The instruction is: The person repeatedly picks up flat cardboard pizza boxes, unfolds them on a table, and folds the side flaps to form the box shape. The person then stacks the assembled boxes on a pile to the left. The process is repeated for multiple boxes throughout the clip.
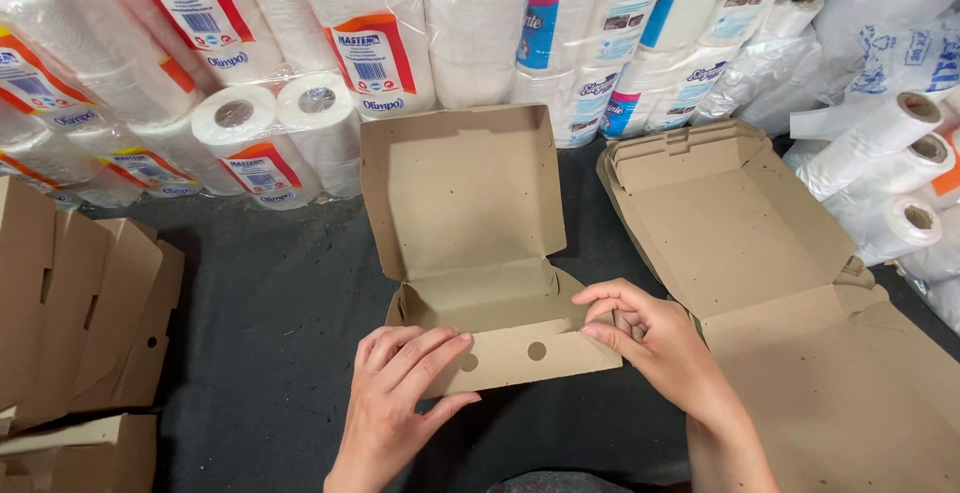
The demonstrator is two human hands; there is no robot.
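Fig.: folding a brown cardboard clamshell box [470, 253], seen from the head cam. The box sits at centre of the dark mat [270, 333], lid standing open toward the wrapped paper rolls [300, 53] at the back. The left hand [400, 393] lies flat, fingers spread, pressing the front wall w/ two round holes; the right hand [650, 338] pinches the front-right corner flap, thumb and forefinger narrowed on the card. To do this step well, judged from the pose: keep the left palm firm so the front wall stays upright, and run the right-hand flap square along its crease before seating it; whether the tab is already locked cannot be told, the fingers hide it. Box looks clean, unprinted, speckled kraft, creases crisp. A stack of flat blanks [780, 253] lies just right; more folded blanks [80, 313] at left.
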